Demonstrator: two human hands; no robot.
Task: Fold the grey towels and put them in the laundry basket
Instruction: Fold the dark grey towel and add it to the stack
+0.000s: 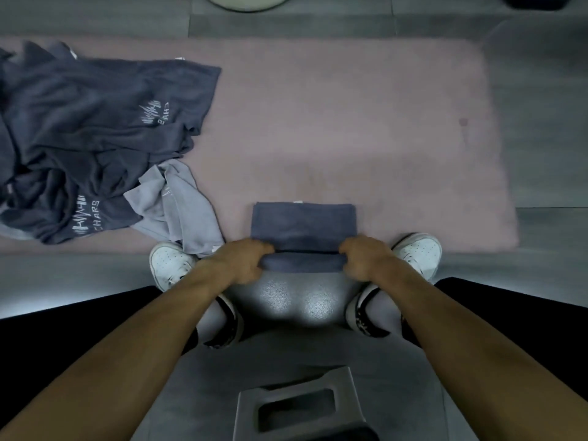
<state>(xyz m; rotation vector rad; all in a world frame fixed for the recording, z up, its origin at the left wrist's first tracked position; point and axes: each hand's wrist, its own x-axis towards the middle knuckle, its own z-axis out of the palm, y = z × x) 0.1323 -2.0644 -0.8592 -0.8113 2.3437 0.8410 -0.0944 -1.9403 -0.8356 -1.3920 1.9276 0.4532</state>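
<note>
Both hands' grip curled on folded grey towel (302, 227), left hand (241, 262), right hand (362, 257); basket (296, 405) contents unclear

You can read "CHARS" in pale letters beside a jagged bar logo on the lower dark grey towel (87, 218) in the heap. The upper towel (105, 100) carries the same logo, its letters turned and partly folded under, showing only "CHA" and "BARS".

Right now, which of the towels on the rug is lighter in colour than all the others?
The pale grey towel, crumpled beside the left shoe; the heaped towels and the folded towel are dark grey.
</note>
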